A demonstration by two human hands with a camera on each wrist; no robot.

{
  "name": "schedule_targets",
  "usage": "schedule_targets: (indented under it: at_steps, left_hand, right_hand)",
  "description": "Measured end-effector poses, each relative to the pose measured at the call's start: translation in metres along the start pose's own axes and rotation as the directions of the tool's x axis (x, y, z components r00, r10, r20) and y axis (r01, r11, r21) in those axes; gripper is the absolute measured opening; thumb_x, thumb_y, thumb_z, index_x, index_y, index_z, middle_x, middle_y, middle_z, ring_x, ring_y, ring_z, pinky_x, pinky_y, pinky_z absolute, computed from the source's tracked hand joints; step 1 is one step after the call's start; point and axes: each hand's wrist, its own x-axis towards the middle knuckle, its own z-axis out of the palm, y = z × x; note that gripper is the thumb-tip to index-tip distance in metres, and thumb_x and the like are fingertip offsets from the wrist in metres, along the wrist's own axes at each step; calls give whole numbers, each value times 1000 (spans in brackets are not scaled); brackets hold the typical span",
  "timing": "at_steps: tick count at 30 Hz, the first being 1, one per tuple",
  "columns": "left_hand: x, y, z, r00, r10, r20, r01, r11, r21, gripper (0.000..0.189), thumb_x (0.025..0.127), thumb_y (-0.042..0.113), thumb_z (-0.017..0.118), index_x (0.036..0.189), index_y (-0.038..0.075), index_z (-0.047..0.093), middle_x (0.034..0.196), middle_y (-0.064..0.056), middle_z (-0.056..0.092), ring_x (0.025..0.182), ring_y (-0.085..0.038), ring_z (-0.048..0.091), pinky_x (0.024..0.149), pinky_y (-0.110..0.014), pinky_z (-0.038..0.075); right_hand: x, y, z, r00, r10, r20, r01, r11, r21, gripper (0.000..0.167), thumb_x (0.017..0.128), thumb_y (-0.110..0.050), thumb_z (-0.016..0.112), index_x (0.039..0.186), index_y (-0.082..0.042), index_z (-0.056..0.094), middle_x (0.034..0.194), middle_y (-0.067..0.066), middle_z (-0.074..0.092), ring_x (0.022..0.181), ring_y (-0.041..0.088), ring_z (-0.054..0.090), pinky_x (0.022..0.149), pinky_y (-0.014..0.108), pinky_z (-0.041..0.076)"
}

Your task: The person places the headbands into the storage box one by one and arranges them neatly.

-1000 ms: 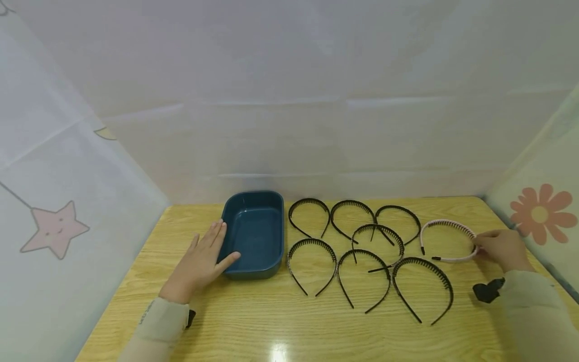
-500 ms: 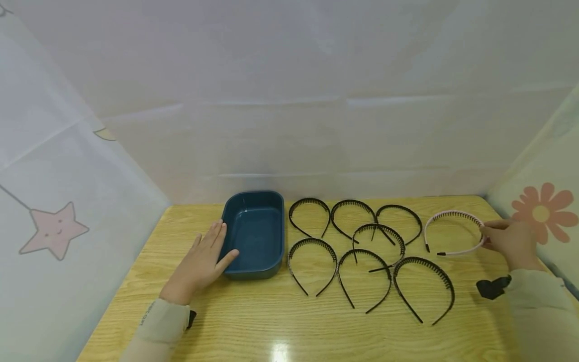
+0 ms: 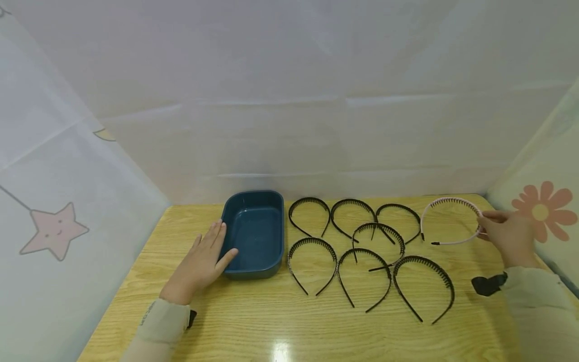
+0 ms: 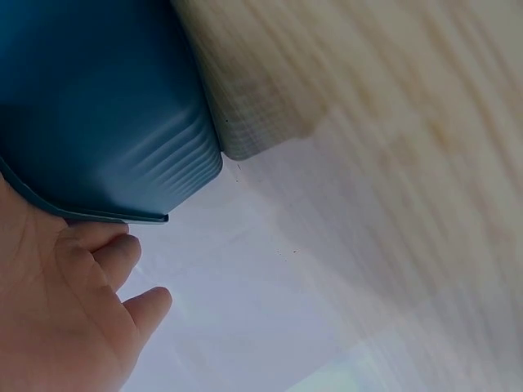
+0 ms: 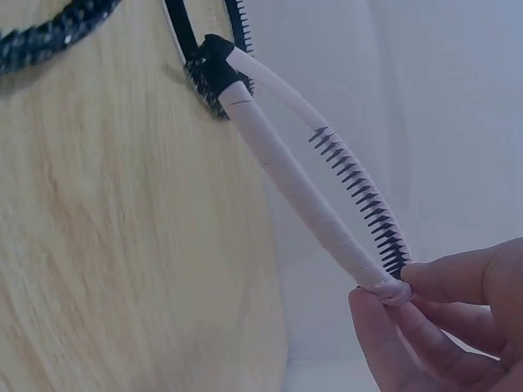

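Between thumb and fingers my right hand pinches a pink headband with black teeth and black tips. In the right wrist view the pink headband is held by its side, its tips pointing away from the fingers. My left hand rests with straight fingers over the left rim of a dark blue rectangular dish. The left wrist view shows the palm against the outside of the dish. Several black toothed headbands lie between dish and right hand, the closest being a black headband at the back.
The black headbands lie in two rough rows, and one headband overlaps its neighbours. They rest on a wooden table. Pale curtains stand behind and at both sides; the right one comes close to the right hand.
My right hand has carried the pink headband slightly away from me, toward the table's back edge, first drifting right and then a little left. The left hand and dish have stayed put.
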Motion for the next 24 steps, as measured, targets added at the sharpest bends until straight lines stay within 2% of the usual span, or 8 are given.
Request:
schedule_targets:
  at_steps: [3,6,8,11,13,16,20,24]
  left_hand:
    - [0,1,-1,1000,-1,9,1,1000,7,85,106,58,36,160,-4,13,168,-22,8,155,-38,7,122,-64,9]
    - [-1,3,-3,1000,0,6,0,1000,8,84,107,55,37,160,-5,14,168,-22,9,155,-39,8,122,-64,9]
    - [-2,3,-4,1000,0,5,0,1000,10,83,107,53,39,160,-6,14,167,-23,9,155,-39,8,121,-64,10]
    - [-3,4,-5,1000,-2,9,2,1000,14,82,108,52,40,160,-6,15,167,-23,9,155,-39,8,121,-64,10]
    - [-3,4,-5,1000,-2,11,2,1000,14,82,108,52,40,160,-6,15,168,-23,9,155,-39,8,121,-64,10]
    - [-3,4,-5,1000,2,11,-2,1000,15,83,108,54,38,160,-6,14,167,-23,9,155,-39,8,122,-64,9]
    - [-3,3,-5,1000,8,11,-8,1000,17,82,108,53,37,159,-7,14,167,-23,9,154,-40,8,122,-63,9]
    - [-3,3,-5,1000,13,13,-13,1000,12,81,108,52,37,159,-7,14,167,-24,8,154,-40,8,122,-62,9]
  right_hand:
    - [1,-6,3,1000,28,-4,-28,997,72,40,102,-15,58,131,13,55,72,-22,62,62,-1,66,61,20,60]
    - [1,-10,6,999,40,13,-41,986,162,25,101,-13,60,121,2,61,73,-20,64,64,0,67,62,20,60]
    - [1,-12,8,999,40,32,-47,970,237,13,101,-11,62,113,-5,64,74,-17,66,65,2,67,62,20,60]
    - [0,-14,13,997,36,61,-56,934,353,8,99,-9,64,104,-13,68,77,-12,68,67,5,68,63,21,60]
    - [0,-15,17,997,25,75,-55,902,429,10,98,-6,66,102,-14,71,79,-8,69,69,7,68,64,22,61]
    - [-1,-16,23,995,-18,100,-34,869,494,12,97,-4,67,105,-11,72,85,-6,70,73,8,69,66,24,61]
    - [-1,-19,35,990,-59,128,-13,869,494,21,97,-6,67,118,-2,67,89,-7,71,78,7,70,69,24,61]
    - [-2,-25,47,990,-49,130,-18,884,467,36,97,-7,68,128,9,58,89,-7,71,79,6,71,70,24,61]
